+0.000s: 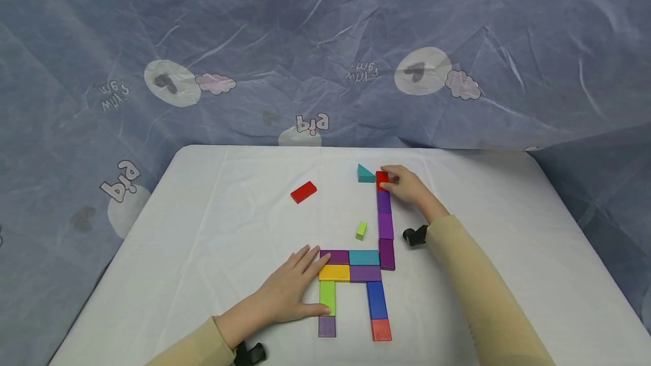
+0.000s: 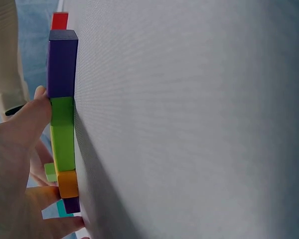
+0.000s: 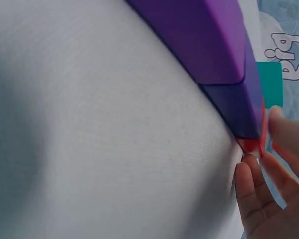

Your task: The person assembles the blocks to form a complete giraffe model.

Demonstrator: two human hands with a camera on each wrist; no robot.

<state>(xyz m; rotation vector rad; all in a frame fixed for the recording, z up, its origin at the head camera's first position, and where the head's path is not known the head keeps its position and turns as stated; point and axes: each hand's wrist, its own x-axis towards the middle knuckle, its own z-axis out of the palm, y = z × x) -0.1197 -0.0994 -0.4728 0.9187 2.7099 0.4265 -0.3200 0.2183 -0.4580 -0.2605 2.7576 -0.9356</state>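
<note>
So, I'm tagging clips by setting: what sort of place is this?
Probably an indoor tabletop filming setup: wrinkled printed blue-grey sheeting stands behind a white table, with coloured building blocks laid on it.

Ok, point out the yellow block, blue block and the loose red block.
Yellow block [image 1: 334, 273]: head view, top face.
Blue block [image 1: 377, 300]: head view, top face.
Loose red block [image 1: 303, 192]: head view, top face.

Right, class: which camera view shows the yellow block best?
The head view: nearly the whole top of the yellow block shows there, beside the left hand. The left wrist view shows mainly its end, orange-looking; the right wrist view shows none of it.
</note>
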